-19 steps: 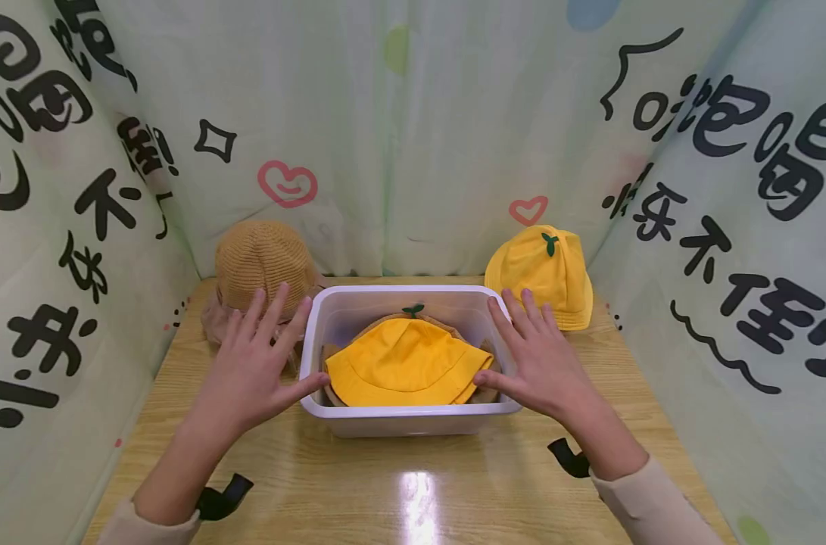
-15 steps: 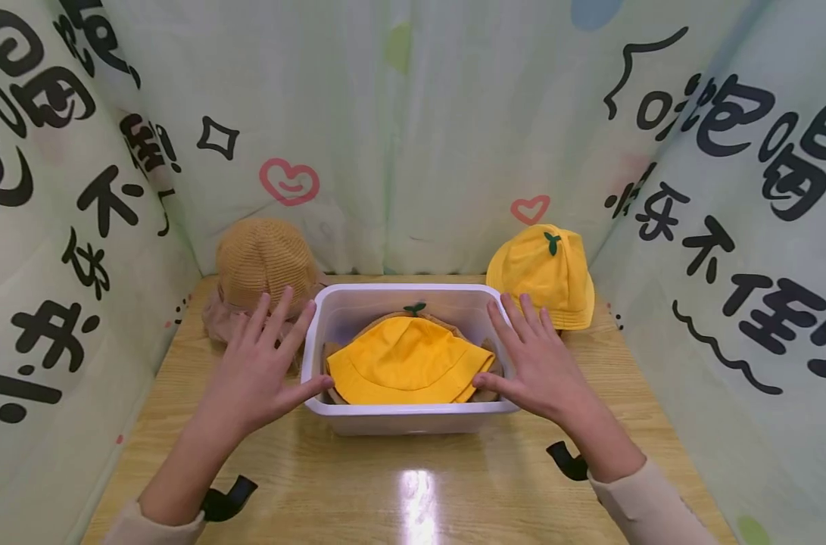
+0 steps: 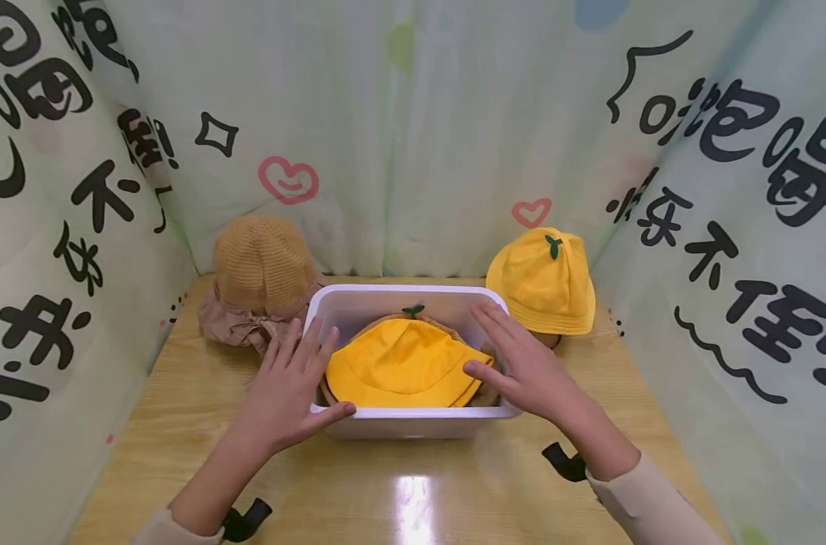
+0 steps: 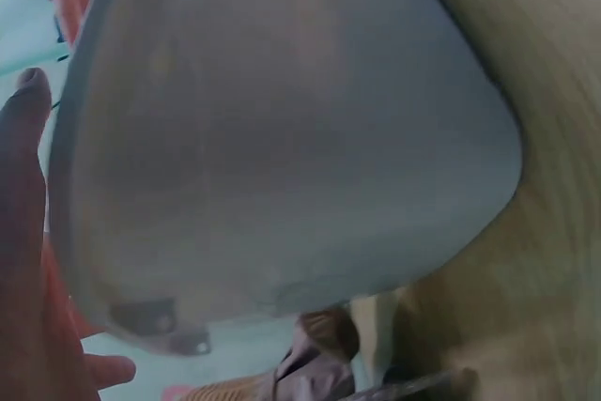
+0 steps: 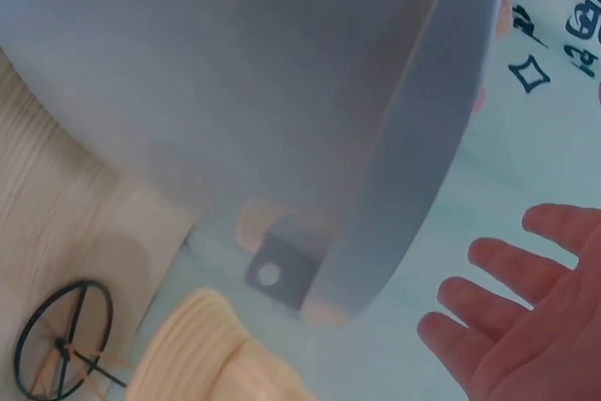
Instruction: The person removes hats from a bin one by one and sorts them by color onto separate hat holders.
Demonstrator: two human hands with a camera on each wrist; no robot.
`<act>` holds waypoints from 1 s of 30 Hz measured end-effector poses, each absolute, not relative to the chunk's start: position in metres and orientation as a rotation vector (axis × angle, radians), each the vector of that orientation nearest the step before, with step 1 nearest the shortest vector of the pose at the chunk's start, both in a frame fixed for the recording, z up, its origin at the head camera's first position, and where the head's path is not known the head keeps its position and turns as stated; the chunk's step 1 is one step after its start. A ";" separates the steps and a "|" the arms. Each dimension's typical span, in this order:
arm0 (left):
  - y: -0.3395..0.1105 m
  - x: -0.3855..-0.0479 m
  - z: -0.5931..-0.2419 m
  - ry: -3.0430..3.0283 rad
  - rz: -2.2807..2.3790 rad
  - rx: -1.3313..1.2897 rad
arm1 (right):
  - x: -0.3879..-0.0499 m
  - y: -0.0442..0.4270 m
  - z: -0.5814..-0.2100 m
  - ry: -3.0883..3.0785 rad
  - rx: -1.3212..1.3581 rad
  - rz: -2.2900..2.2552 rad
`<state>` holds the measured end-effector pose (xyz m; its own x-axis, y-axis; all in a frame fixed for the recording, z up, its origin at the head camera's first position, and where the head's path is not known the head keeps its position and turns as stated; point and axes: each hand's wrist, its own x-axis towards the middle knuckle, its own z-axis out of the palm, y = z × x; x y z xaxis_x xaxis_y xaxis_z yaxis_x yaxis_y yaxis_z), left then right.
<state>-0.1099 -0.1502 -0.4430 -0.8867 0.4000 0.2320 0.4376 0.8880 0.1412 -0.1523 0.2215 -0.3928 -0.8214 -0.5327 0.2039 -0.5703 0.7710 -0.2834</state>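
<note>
In the head view a white plastic bin (image 3: 413, 413) holds a folded yellow hat (image 3: 406, 363) with a green sprout, and brown hats lie partly hidden beneath it. The left hand (image 3: 286, 393), fingers spread, is over the bin's left side, its thumb above the front left rim. Over the right side hangs the right hand (image 3: 531, 371), fingers extended and thumb out, holding nothing. In the left wrist view the left hand (image 4: 42, 260) is beside the bin's wall (image 4: 282, 138); the right wrist view has the right hand (image 5: 535, 307) apart from the bin (image 5: 235, 91).
A tan knitted hat (image 3: 263, 265) with a pinkish brim stands behind the bin at left. Another yellow hat (image 3: 545, 280) sits behind it at right, on a stand. Printed curtains (image 3: 399, 136) enclose the wooden table (image 3: 358, 492) at the back and sides.
The left hand has moved right and down, toward the bin's front left corner. The right hand has shifted slightly left over the bin, its fingers closer together.
</note>
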 end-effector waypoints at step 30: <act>-0.145 -0.111 -0.457 -2.822 -0.323 -0.667 | -0.237 0.157 -0.376 -3.221 1.263 0.366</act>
